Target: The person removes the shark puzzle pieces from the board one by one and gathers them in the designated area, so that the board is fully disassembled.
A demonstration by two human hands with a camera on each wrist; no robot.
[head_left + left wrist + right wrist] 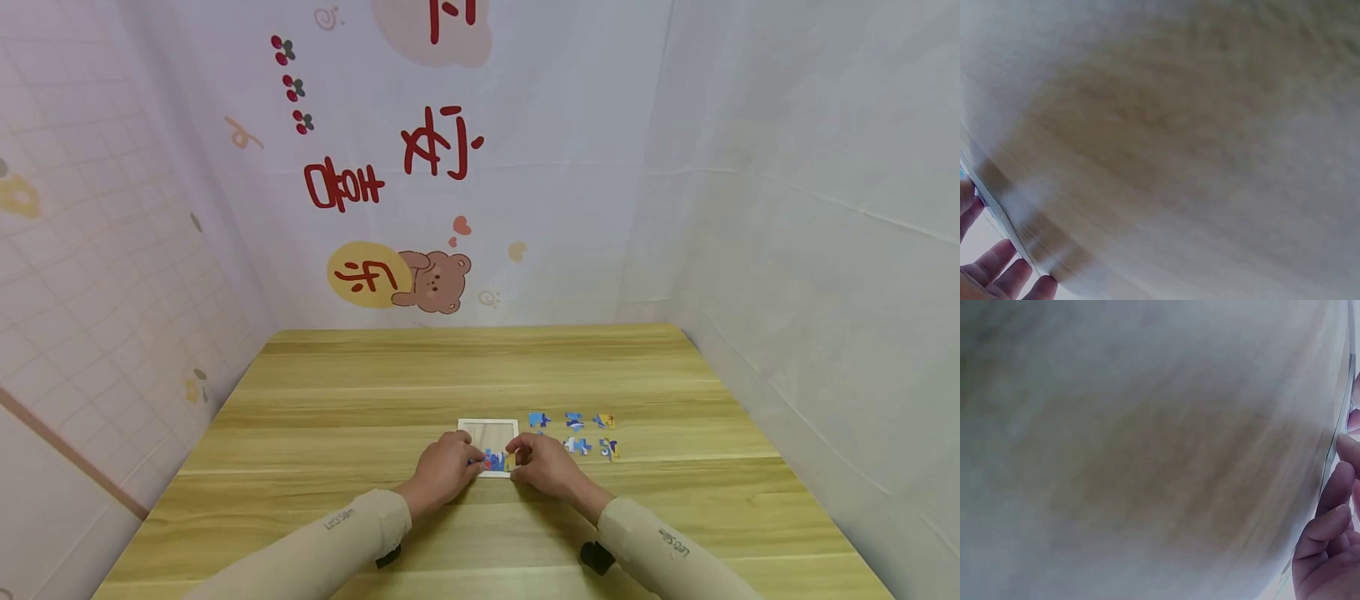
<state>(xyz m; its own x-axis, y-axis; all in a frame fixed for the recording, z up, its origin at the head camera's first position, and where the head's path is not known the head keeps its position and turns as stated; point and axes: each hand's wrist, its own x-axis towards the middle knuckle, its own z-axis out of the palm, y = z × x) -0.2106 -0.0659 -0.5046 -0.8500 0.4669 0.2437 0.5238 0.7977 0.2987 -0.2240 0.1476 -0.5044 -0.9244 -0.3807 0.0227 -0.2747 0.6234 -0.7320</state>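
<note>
A small white-rimmed puzzle tray (487,422) lies on the table in the head view. Joined blue puzzle pieces (496,461) fill its lower part, with a yellow-edged puzzle piece (511,462) at the lower right corner. My left hand (447,465) holds the tray's left side, its index finger and thumb reaching over the rim to the pieces. From the right, my right hand (546,464) has index finger and thumb bent about the corner piece, which they partly hide. The left wrist view shows left fingertips (1044,287) near the tabletop; curled right fingers (1335,487) appear in the right wrist view.
Loose puzzle pieces lie right of the tray: a blue one (537,420), a blue and white one (574,421), a yellow one (604,421), and others (609,449) in a nearer row. The wooden table (360,375) ends at a cloth-hung back wall (555,250).
</note>
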